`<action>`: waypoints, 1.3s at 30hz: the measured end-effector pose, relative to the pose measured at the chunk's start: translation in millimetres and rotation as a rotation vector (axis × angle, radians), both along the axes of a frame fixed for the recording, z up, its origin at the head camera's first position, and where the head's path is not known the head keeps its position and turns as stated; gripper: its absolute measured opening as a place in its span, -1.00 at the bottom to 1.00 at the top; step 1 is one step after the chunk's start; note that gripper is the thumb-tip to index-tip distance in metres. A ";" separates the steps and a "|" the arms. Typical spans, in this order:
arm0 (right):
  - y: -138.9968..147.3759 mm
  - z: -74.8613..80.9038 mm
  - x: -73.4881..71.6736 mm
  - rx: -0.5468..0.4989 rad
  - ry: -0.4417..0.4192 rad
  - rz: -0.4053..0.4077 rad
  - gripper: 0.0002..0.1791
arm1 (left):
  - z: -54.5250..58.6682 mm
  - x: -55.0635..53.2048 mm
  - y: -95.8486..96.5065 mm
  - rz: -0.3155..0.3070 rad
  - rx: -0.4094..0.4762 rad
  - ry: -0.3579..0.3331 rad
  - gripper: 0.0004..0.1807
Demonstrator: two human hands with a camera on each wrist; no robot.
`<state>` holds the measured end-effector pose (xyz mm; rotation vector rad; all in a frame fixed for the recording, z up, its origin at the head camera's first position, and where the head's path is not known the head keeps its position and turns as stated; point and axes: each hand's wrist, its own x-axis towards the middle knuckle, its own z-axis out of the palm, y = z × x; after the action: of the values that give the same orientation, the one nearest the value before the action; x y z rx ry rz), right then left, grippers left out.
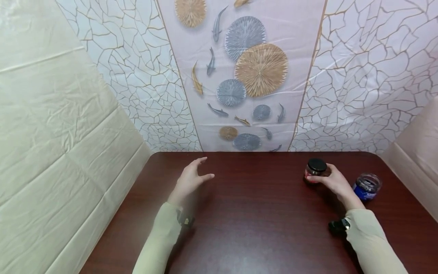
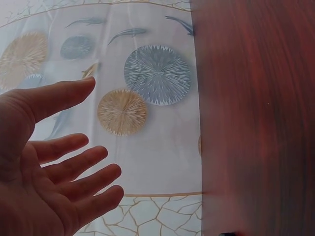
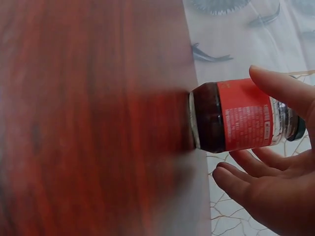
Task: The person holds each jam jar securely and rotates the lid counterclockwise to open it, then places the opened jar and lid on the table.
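The right hand (image 1: pixel 337 182) is holding a round, red-labelled, black-lidded glass jar (image 3: pixel 246 118); soft, even squeezing should be working best. The left hand (image 1: pixel 188 179), thumb wide, is holding nothing.

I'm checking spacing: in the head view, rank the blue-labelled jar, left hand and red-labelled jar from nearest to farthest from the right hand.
1. Red-labelled jar: in the right hand.
2. Blue-labelled jar: to that hand's right.
3. Left hand: far left.
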<state>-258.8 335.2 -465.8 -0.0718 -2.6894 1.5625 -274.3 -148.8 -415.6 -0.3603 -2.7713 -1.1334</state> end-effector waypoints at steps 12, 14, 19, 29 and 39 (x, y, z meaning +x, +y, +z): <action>-1.7 -4.4 -2.4 0.008 -0.046 0.045 -0.02 | -2.2 2.3 4.7 -0.026 0.012 -0.010 -0.24; -3.1 -4.8 -3.1 0.013 -0.037 0.050 -0.05 | -3.3 3.1 4.8 -0.037 0.009 0.001 -0.25; -5.0 -5.3 -4.1 0.028 -0.031 0.041 -0.08 | -4.3 4.2 6.0 -0.051 0.007 0.016 -0.26; -3.3 -9.0 -5.2 0.029 -0.009 0.008 -0.14 | -2.3 4.5 7.3 -0.037 0.005 -0.002 -0.24; -1.0 -9.6 -4.6 0.012 0.006 -0.033 -0.16 | -2.4 3.8 6.2 -0.028 0.003 -0.015 -0.24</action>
<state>-263.4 334.1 -475.4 -0.1100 -2.6783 1.5345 -270.4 -142.6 -418.0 -0.3924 -2.7859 -1.1513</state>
